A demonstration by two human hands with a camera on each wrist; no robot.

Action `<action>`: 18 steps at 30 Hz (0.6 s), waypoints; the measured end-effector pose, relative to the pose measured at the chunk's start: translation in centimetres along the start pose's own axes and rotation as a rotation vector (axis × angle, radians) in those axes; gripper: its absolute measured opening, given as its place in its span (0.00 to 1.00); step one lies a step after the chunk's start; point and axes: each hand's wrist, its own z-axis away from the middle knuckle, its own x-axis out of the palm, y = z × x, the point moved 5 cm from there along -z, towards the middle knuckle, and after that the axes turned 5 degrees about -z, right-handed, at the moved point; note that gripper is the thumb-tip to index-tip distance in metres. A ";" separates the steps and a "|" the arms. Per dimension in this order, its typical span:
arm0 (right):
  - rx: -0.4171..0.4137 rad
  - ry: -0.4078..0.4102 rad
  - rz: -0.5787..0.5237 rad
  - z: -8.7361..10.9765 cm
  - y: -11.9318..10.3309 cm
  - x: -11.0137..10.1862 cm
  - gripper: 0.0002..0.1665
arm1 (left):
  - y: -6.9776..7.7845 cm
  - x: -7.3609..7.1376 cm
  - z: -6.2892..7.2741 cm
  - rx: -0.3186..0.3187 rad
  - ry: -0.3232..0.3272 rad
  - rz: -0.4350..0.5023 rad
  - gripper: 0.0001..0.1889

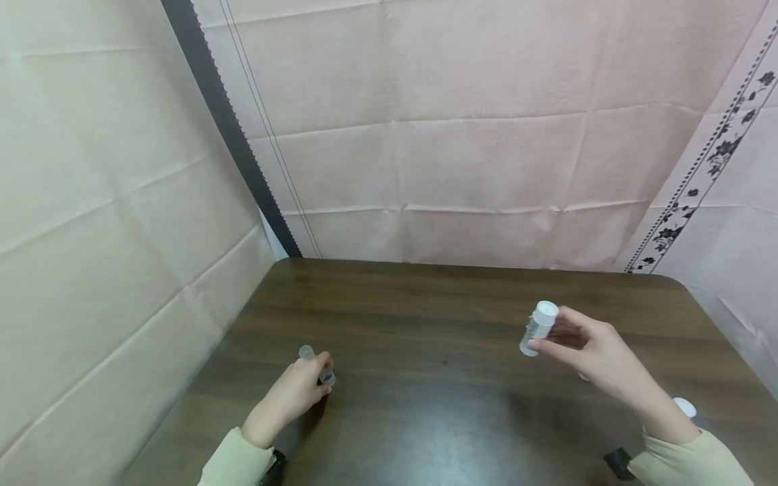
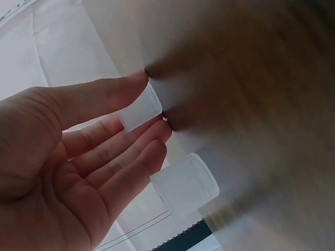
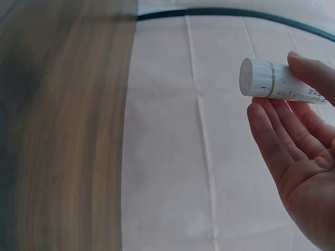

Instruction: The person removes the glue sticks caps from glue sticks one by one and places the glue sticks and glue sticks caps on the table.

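My left hand (image 1: pixel 292 391) is low over the left side of the table, pinching a small translucent ribbed cap (image 2: pixel 142 107) between thumb and fingers. Beside those fingers, a second translucent cap (image 2: pixel 186 184) stands on the wood; from the head it shows just past the knuckles. Over on the right, my right hand (image 1: pixel 598 347) holds a white glue stick (image 1: pixel 539 327) by thumb and fingertips, raised above the table and tilted. In the right wrist view printed lettering runs along the glue stick's barrel, partly covered by the thumb.
A round white object (image 1: pixel 684 406) is partly hidden behind my right forearm, and a sliver of something pale (image 1: pixel 584 377) shows under that wrist. The dark wooden table (image 1: pixel 425 310) meets pale cloth hangings (image 1: pixel 486 169) at its back and sides.
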 end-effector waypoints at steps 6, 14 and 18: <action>0.016 0.044 0.041 1.4 1.3 -1.7 0.22 | 0.2 -0.6 0.3 0.007 0.003 -0.035 0.17; 0.018 0.095 0.072 2.5 3.0 -2.4 0.18 | 3.3 -1.8 0.8 0.141 0.109 -0.109 0.23; 0.012 0.119 0.107 2.8 3.7 -2.2 0.15 | 5.2 -1.5 1.2 0.233 0.138 -0.146 0.23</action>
